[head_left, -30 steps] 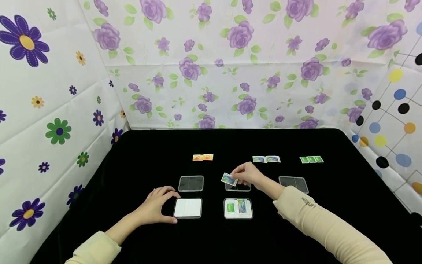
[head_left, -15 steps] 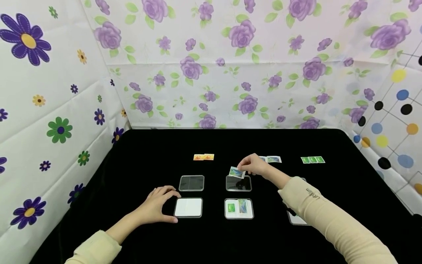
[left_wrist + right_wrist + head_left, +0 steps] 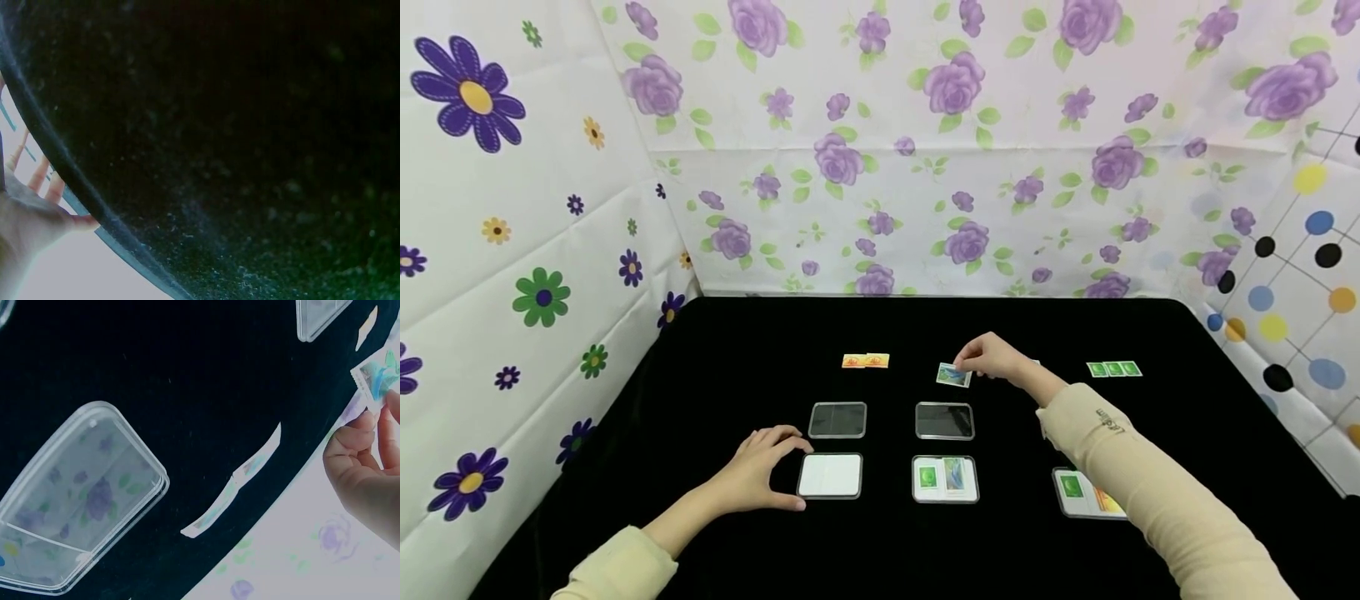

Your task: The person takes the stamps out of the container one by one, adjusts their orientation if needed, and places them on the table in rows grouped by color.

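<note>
In the head view my right hand pinches a white-edged blue-and-green stamp between thumb and fingertips, beyond the middle clear lid. The right wrist view also shows this stamp at the fingertips. My left hand rests on the black cloth, thumb and index finger at the left corners of a clear case with a blank white insert; the left wrist view shows its fingers spread. Centrally, another case holds a green and a blue stamp. A third case, partly under the right sleeve, shows green and orange stamps.
Two orange stamps lie at the back, and three green ones sit at the back right. Two more stamps lie below the right hand, mostly hidden in the head view. Another clear lid is at left. Patterned cloth walls enclose the table.
My right hand, holding the stamp, has moved away from me and right, from over the middle lid to beyond it. The right case has come out from under the sleeve. The left hand stays put.
</note>
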